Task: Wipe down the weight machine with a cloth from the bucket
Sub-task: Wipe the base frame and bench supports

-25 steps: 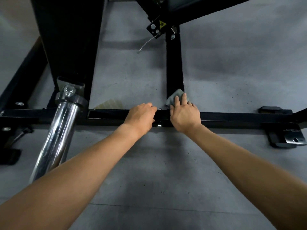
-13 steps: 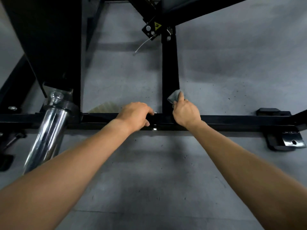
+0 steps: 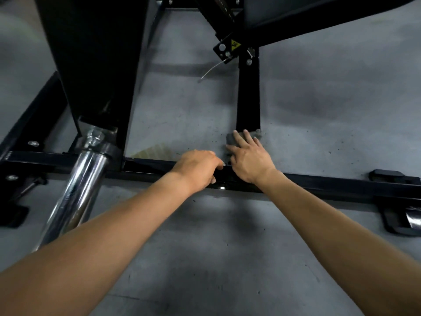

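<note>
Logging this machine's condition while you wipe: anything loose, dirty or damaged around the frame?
A thin wire dangles from the yellow-labelled bracket, its free end attached to nothing. Dark specks dot the floor right of the post. A tan patch lies on the floor behind the crossbar.

A black steel weight machine (image 3: 248, 99) has a low crossbar running left to right, with an upright post rising from it. A crumpled grey cloth (image 3: 230, 139) lies at the post's foot, pressed under the flat right hand (image 3: 248, 156).
</note>
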Tool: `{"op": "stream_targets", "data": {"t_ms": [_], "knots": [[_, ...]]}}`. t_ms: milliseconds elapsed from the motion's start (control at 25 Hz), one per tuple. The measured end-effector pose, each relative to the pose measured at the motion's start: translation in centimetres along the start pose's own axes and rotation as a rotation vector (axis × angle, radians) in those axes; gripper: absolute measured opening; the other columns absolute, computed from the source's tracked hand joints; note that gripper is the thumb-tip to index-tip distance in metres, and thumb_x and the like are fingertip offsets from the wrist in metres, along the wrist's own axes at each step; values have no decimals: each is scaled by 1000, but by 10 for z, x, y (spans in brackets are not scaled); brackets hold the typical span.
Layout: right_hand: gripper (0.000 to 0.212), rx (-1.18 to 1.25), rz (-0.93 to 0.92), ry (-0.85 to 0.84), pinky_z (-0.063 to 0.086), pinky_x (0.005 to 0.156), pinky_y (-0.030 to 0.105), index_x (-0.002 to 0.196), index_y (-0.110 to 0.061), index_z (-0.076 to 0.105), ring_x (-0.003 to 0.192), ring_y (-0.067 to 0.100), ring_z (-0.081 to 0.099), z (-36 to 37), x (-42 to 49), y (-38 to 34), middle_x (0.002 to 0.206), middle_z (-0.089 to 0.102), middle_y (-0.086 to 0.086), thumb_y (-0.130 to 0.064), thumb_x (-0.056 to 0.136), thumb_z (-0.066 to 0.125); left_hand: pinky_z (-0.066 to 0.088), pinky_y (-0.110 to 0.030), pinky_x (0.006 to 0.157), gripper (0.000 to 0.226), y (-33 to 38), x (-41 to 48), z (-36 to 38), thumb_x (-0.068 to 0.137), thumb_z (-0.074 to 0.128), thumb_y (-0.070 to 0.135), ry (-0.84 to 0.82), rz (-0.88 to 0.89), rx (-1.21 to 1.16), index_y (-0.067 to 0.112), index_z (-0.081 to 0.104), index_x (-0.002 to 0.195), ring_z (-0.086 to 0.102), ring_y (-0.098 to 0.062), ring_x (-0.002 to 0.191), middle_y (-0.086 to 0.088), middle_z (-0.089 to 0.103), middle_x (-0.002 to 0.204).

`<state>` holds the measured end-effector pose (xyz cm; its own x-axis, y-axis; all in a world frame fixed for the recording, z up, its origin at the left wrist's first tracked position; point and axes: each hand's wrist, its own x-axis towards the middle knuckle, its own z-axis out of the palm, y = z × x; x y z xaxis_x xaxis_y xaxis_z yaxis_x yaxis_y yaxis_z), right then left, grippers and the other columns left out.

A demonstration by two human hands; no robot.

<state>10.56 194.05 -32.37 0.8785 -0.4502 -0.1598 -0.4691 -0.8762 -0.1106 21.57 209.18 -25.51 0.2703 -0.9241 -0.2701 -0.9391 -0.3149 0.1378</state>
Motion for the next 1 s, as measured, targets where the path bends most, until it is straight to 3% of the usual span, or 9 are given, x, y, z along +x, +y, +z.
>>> {"op": "stream_targets", "data": {"t_ms": [80, 240, 440, 560, 640, 760, 880, 1000], "knots": [[54, -96, -16, -52, 11, 127, 50, 154, -18, 43, 158, 31, 1, -5, 24, 0, 172, 8, 5, -39, 105, 33, 42, -31, 81, 46, 1, -2, 0, 92, 75, 25, 8, 2, 0, 29, 64, 136, 63, -25, 114, 3, 65, 124], [53, -88, 174, -92, 5, 127, 52, 153, -15, 44, 158, 33, -6, -9, 50, -9, 172, -4, 6, -35, 105, 32, 49, -36, 87, 44, 2, -4, 0, 92, 74, 23, 1, -10, -4, 28, 64, 134, 64, -26, 113, 1, 64, 123], [52, -105, 4, -136, 7, 127, 53, 146, -19, 55, 158, 30, -4, -7, 26, -13, 171, 15, 3, -43, 103, 38, 36, -28, 80, 44, -1, 0, -2, 91, 75, 22, -1, -14, -10, 28, 64, 134, 62, -24, 116, 2, 63, 126], [52, 15, 142, -78, 8, 127, 54, 155, -24, 41, 158, 35, -3, -14, 52, 4, 172, 0, 9, -37, 105, 36, 32, -27, 81, 45, 0, -1, 0, 93, 73, 25, -1, -24, -11, 29, 63, 136, 59, -21, 120, 4, 62, 130], [54, 75, 213, -84, 7, 127, 53, 158, -25, 32, 157, 40, -2, -16, 57, 6, 171, -5, 16, -34, 105, 38, 37, -26, 85, 45, 3, 0, 0, 92, 74, 26, -31, -50, -16, 31, 64, 135, 59, -20, 121, 5, 63, 130], [57, 46, 101, -55, 8, 127, 53, 160, -21, 31, 156, 42, 0, -9, 23, -2, 170, -4, 19, -31, 104, 38, 52, -32, 89, 39, 6, 9, -8, 85, 77, 27, -90, -135, -42, 33, 71, 123, 65, -25, 113, 3, 70, 123], [59, 82, 20, -49, 8, 127, 52, 161, -23, 28, 156, 41, 0, -1, -16, -4, 170, -4, 21, -31, 104, 39, 54, -33, 81, 32, 19, 22, -15, 81, 77, 44, -145, -217, -65, 27, 75, 109, 69, -28, 103, -1, 74, 109], [62, 131, 18, -47, 9, 127, 51, 162, -26, 25, 156, 42, -1, -1, -11, 10, 169, -6, 24, -30, 102, 42, 53, -33, 75, 17, 39, 38, -17, 86, 65, 33, -92, -259, -215, 21, 72, 97, 69, -31, 97, -4, 72, 96]]}}
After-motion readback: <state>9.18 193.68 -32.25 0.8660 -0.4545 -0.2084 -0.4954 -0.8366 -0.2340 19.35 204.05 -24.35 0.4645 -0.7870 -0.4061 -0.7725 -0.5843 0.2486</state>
